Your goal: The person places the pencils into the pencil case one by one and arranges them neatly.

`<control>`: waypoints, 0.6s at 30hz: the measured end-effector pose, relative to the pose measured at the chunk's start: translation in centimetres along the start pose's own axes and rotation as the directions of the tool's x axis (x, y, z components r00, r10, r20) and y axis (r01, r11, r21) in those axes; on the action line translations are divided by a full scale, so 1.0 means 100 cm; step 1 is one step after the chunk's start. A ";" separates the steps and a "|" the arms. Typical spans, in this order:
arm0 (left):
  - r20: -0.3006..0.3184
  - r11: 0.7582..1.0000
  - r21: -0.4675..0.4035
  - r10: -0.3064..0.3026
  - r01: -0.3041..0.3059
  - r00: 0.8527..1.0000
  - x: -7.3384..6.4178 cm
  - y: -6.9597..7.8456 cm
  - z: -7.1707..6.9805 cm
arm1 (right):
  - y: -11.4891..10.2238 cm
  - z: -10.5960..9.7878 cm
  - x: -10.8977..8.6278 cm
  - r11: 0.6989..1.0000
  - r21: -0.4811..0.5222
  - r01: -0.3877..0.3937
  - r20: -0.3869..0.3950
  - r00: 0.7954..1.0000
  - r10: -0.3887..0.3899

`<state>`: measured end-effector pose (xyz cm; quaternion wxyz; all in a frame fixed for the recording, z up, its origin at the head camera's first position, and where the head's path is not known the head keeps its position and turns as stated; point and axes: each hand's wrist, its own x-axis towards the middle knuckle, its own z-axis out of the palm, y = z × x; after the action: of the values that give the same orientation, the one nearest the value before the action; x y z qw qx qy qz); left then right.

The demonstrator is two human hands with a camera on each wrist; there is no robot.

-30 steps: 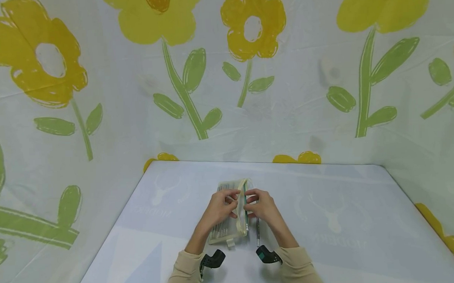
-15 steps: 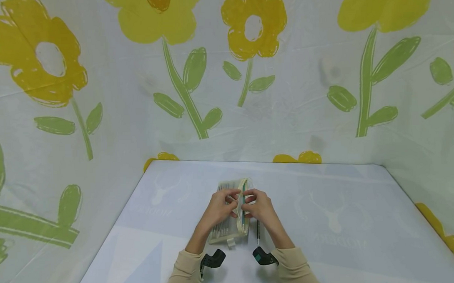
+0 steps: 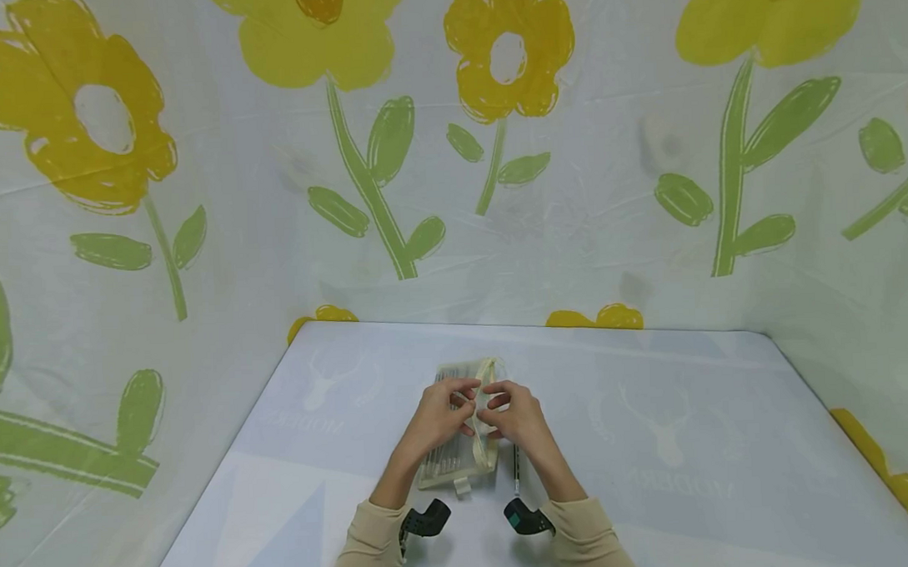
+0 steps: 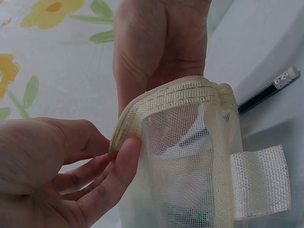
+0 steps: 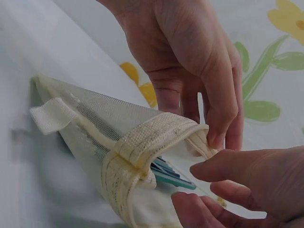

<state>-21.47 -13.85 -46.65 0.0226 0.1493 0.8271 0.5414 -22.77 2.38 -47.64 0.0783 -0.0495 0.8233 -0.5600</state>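
Note:
A cream mesh pencil pouch (image 3: 447, 461) with a white fabric tab stands at the middle of the table, its zipped mouth gaping to the right. My left hand (image 3: 436, 416) pinches one edge of the mouth between thumb and fingers, close up in the left wrist view. Inside, in the right wrist view, lies a flat teal-edged thing (image 5: 175, 179) with dark blue strips. My right hand (image 3: 520, 415) is at the opening, thumb and index finger slightly parted around the near end of that thing. Beside the pouch a dark pencil (image 4: 266, 92) with a white eraser lies on the table.
The white table (image 3: 694, 492) has faint printed patterns and spreads out on both sides of the hands. A white cloth with yellow flowers (image 3: 506, 56) hangs behind and beside it. Black wrist cameras (image 3: 528, 516) sit low over the table near the pencil.
My right hand has moved left to the pouch mouth, and the teal thing has slid inside, mostly out of sight in the head view. My left hand has kept its grip on the edge.

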 end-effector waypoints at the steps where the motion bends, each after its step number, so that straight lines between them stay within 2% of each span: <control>1: -0.001 1.000 -0.002 0.000 0.000 1.000 0.000 0.000 0.000 | 0.000 0.000 -0.001 1.000 -0.009 0.004 -0.004 1.000 -0.004; 10: -0.007 1.000 -0.028 -0.008 0.008 1.000 0.001 0.000 0.000 | 0.012 -0.011 -0.008 0.995 -0.102 0.004 -0.033 0.999 -0.008; 18: -0.019 1.000 -0.013 -0.007 0.007 1.000 0.000 0.000 0.001 | 0.024 -0.021 -0.014 0.986 -0.165 -0.037 -0.063 0.998 0.027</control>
<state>-21.46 -13.76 -46.65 0.0175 0.1411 0.8243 0.5480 -21.71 5.43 -49.05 0.0580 -0.0256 0.8697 -0.4895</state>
